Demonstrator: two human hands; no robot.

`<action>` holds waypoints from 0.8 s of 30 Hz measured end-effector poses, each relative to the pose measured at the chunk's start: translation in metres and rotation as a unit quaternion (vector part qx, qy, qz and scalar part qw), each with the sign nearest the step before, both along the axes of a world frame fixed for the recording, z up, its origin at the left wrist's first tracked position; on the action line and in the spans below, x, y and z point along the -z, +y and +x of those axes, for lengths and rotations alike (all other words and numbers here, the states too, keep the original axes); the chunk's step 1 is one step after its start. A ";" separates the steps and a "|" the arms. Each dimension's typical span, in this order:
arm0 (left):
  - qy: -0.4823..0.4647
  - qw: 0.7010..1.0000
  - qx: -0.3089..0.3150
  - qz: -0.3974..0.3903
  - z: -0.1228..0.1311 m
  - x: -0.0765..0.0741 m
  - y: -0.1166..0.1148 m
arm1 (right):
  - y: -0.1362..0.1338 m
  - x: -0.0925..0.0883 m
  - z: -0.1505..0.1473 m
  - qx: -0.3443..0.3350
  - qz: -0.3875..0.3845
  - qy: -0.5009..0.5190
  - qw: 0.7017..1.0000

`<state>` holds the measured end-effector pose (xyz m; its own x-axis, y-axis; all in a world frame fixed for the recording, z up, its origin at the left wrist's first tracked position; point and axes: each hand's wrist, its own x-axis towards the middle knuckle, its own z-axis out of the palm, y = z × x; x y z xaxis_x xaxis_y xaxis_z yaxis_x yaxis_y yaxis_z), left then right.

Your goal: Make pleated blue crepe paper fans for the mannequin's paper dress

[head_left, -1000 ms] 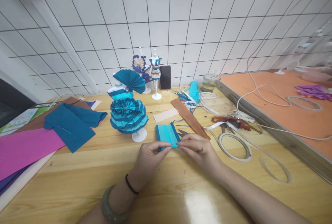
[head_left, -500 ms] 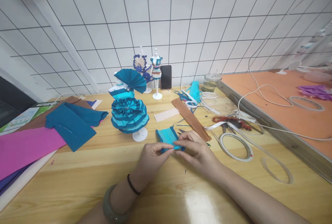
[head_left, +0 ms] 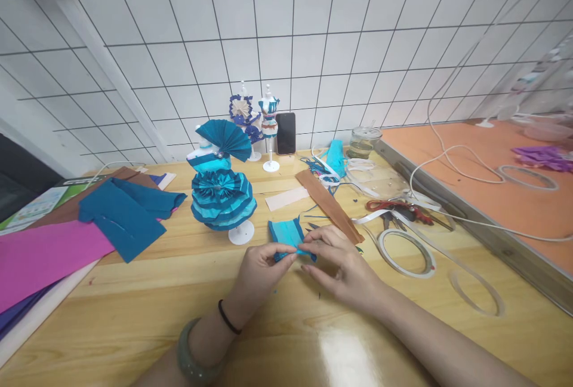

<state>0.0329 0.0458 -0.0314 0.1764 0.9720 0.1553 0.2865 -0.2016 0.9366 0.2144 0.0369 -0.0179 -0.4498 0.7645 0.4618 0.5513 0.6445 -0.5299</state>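
My left hand [head_left: 262, 269] and my right hand [head_left: 342, 261] meet at the near edge of a small blue paper piece [head_left: 287, 233] with light and dark blue stripes, lying on the wooden table [head_left: 134, 309]. Both hands pinch that near edge between thumb and fingers. Just behind stands a small mannequin [head_left: 222, 190] on a white stand, dressed in pleated blue paper fans.
Folded dark blue paper [head_left: 120, 214] and pink sheets [head_left: 40, 255] lie at the left. A brown paper strip [head_left: 329, 205], red-handled scissors [head_left: 398, 208] and tape rings [head_left: 406, 252] sit to the right. Two smaller mannequins [head_left: 257, 118], a phone [head_left: 285, 133] and a jar [head_left: 363, 142] stand by the tiled wall.
My hands have shifted slightly along the near edge of the striped paper, folding it over; the flat piece now looks shorter and bunched. Nothing else moved.
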 end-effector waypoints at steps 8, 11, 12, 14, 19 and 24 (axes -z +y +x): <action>0.007 1.000 0.017 0.012 0.000 0.001 -0.002 | 0.004 0.007 -0.001 0.012 0.030 0.014 0.999; 0.015 1.000 0.006 0.005 0.000 0.000 -0.003 | 0.006 0.010 0.001 0.008 0.032 0.008 0.999; 0.016 1.000 0.003 0.002 0.000 0.000 -0.003 | 0.006 0.010 0.001 0.009 0.032 0.008 0.999; 0.017 1.000 -0.001 -0.005 0.000 0.000 -0.003 | 0.006 0.009 0.002 0.006 0.026 0.010 1.000; -0.002 1.000 0.006 -0.018 -0.001 0.002 -0.002 | 0.006 0.006 0.002 -0.005 0.006 0.012 1.000; -0.028 0.999 -0.003 -0.033 0.000 0.001 -0.002 | 0.004 0.003 0.002 0.004 0.018 0.019 1.000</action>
